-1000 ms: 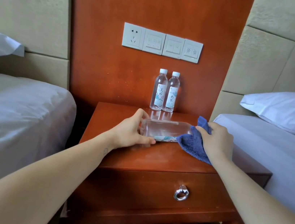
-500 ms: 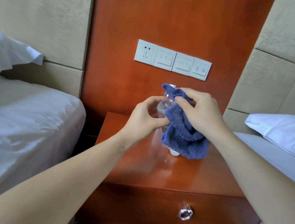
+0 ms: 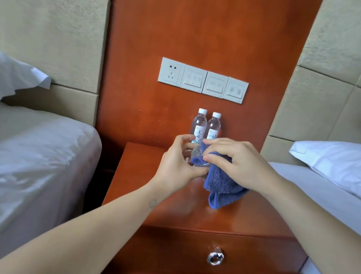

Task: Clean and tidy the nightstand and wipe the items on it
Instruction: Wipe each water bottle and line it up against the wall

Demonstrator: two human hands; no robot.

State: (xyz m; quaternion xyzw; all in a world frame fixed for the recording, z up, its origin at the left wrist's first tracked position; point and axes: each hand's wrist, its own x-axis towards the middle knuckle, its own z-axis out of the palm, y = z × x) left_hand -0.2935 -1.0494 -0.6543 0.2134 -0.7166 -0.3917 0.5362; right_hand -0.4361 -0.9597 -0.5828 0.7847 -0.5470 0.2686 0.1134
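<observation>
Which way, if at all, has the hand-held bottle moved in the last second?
Yes, upward: the bottle lay on the nightstand top and is now held above it, before the two standing bottles.

The cloth (image 3: pixel 223 184) at frame centre is deep blue; the held bottle (image 3: pixel 196 155) is clear. The left bottle (image 3: pixel 198 125) and right bottle (image 3: pixel 213 127) behind are clear with white caps and white, blue-printed labels. Worktop (image 3: pixel 244 220) and wall panel (image 3: pixel 201 28) are reddish-brown wood, switch plates (image 3: pixel 203 81) white, bedding (image 3: pixel 20 161) white, padded wall (image 3: pixel 50 32) beige, drawer ring (image 3: pixel 215 256) silver
</observation>
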